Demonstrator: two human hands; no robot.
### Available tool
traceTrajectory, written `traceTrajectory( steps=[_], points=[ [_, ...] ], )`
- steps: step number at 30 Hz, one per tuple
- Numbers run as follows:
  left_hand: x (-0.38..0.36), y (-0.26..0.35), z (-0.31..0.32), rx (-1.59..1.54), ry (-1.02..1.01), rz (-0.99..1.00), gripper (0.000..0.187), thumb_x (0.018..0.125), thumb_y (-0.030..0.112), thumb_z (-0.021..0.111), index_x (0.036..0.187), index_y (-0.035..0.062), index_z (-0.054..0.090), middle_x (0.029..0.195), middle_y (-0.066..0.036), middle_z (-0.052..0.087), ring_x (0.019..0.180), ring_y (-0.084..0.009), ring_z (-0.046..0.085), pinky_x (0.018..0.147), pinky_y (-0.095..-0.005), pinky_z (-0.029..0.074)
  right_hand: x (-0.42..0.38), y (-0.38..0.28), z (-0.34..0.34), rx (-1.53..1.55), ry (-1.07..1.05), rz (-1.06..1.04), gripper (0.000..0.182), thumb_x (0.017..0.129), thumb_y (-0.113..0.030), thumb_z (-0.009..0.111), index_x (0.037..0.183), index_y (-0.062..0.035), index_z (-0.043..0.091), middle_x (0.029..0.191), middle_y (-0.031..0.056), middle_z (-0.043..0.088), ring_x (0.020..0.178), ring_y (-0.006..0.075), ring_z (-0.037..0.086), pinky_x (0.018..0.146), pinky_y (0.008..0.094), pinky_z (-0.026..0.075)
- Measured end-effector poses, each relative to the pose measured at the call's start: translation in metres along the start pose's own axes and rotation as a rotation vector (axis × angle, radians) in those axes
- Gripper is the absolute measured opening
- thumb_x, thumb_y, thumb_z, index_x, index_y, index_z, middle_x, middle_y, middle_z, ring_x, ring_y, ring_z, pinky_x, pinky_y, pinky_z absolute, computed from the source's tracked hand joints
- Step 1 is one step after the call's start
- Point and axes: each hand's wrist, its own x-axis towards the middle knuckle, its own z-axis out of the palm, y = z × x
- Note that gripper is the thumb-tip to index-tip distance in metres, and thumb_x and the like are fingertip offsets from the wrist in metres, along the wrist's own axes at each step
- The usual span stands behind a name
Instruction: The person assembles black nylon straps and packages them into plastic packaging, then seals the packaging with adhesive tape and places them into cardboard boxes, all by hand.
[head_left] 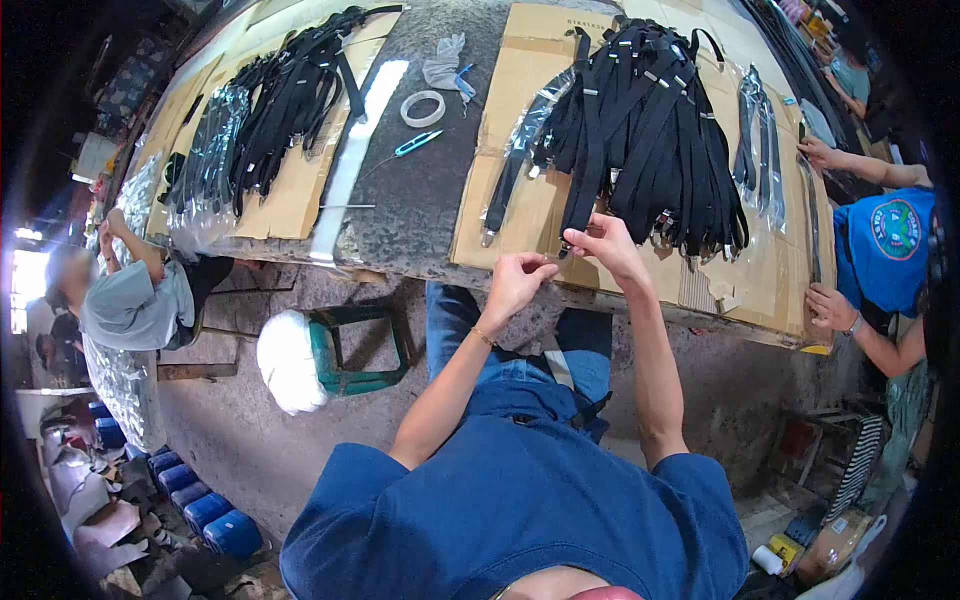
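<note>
A large heap of black straps with small metal fittings lies on a cardboard sheet on the table in front of me. The lower end of one black strap at the heap's left side is pinched between the thumb and fingers of my right hand. My left hand is just left of it at the table edge, thumb and fingertips pressed together; anything between them is too small to make out. Straps in a clear plastic sleeve lie left of the heap, and another sleeved bundle lies right.
A tape roll, a blue-handled tool and a grey glove-like cloth lie mid-table. More straps cover the left cardboard. Co-workers sit at left and right. A green stool stands behind the table edge.
</note>
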Motion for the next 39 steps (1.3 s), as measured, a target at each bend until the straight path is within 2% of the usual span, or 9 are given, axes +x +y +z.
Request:
traceTrajectory(
  steps=[7,13,22,25,27,28,29,32,39],
  points=[
    [0.002,0.001,0.001,-0.067,-0.025,0.029,0.016,0.086,0.01,0.064,0.094,-0.0044,0.066,0.081,-0.005,0.068,0.075,-0.0093,0.062,0.069,-0.0231,0.05,-0.003,-0.006,0.002,-0.052,0.001,-0.002,0.022,0.08,-0.02,0.073,0.092,-0.0024,0.066,0.078,0.002,0.066,0.069,0.0074,0.057,0.063,0.0227,0.044],
    [0.004,0.002,0.0,-0.169,-0.102,0.071,0.016,0.089,0.013,0.062,0.096,-0.0014,0.065,0.08,-0.003,0.067,0.072,-0.0071,0.06,0.063,-0.0217,0.046,-0.005,-0.013,0.0,0.013,-0.041,0.08,0.023,0.082,-0.018,0.071,0.096,-0.0024,0.062,0.082,-0.0013,0.062,0.071,0.0054,0.055,0.065,0.0222,0.044],
    [0.005,0.014,0.009,-0.276,-0.094,0.041,0.016,0.088,0.011,0.063,0.1,0.0006,0.064,0.084,-0.003,0.067,0.073,-0.0077,0.061,0.062,-0.0212,0.046,-0.006,-0.009,0.007,-0.035,-0.043,0.093,0.018,0.081,-0.018,0.07,0.09,-0.0036,0.065,0.077,-0.0004,0.062,0.068,0.0071,0.054,0.06,0.0229,0.041],
    [0.011,0.009,0.014,-0.454,-0.114,0.068,0.016,0.087,0.008,0.063,0.101,-0.0007,0.063,0.087,-0.004,0.067,0.076,-0.0086,0.062,0.066,-0.0211,0.049,-0.005,-0.009,0.01,0.197,-0.124,0.126,0.016,0.084,-0.018,0.068,0.092,-0.0044,0.064,0.077,-0.0007,0.062,0.066,0.0088,0.054,0.06,0.0247,0.041],
    [0.013,0.006,0.015,-0.473,-0.046,0.045,0.015,0.087,0.007,0.063,0.1,-0.0015,0.063,0.089,-0.005,0.067,0.078,-0.011,0.064,0.069,-0.0216,0.051,-0.003,-0.017,0.013,0.48,-0.001,0.227,0.016,0.086,-0.018,0.067,0.094,-0.0047,0.063,0.08,-0.0004,0.062,0.068,0.0098,0.054,0.061,0.0258,0.042],
    [0.013,0.006,0.015,-0.473,-0.047,0.045,0.015,0.087,0.007,0.063,0.1,-0.0015,0.063,0.089,-0.005,0.067,0.078,-0.011,0.064,0.069,-0.0216,0.051,0.007,-0.004,0.004,0.515,-0.126,0.18,0.017,0.087,-0.019,0.066,0.096,-0.0048,0.063,0.083,-0.0003,0.062,0.072,0.0086,0.054,0.063,0.0263,0.042],
    [0.012,0.006,0.014,-0.479,-0.051,0.02,0.016,0.087,0.006,0.064,0.101,-0.0022,0.062,0.089,-0.006,0.067,0.079,-0.0124,0.065,0.069,-0.0224,0.052,0.012,0.002,0.004,0.515,-0.125,0.18,0.017,0.087,-0.019,0.066,0.096,-0.0048,0.063,0.083,-0.0003,0.062,0.072,0.0086,0.054,0.063,0.0263,0.042],
    [0.013,0.005,0.017,-0.53,0.002,0.01,0.02,0.086,0.006,0.065,0.103,-0.0034,0.06,0.092,-0.008,0.067,0.079,-0.0149,0.066,0.07,-0.0238,0.053,0.016,0.001,0.012,0.486,0.111,0.103,0.013,0.088,-0.015,0.065,0.094,-0.0039,0.063,0.082,-0.0004,0.062,0.068,0.0069,0.053,0.057,0.0229,0.04],
    [0.014,0.007,0.021,-0.569,0.052,0.056,0.033,0.084,0.006,0.067,0.112,-0.0046,0.054,0.099,-0.011,0.065,0.081,-0.0152,0.066,0.073,-0.0244,0.053,0.024,0.003,0.012,0.412,0.121,0.024,0.012,0.087,-0.015,0.066,0.088,-0.0043,0.063,0.076,-0.0013,0.06,0.061,0.005,0.051,0.054,0.0211,0.039]
  ],
)
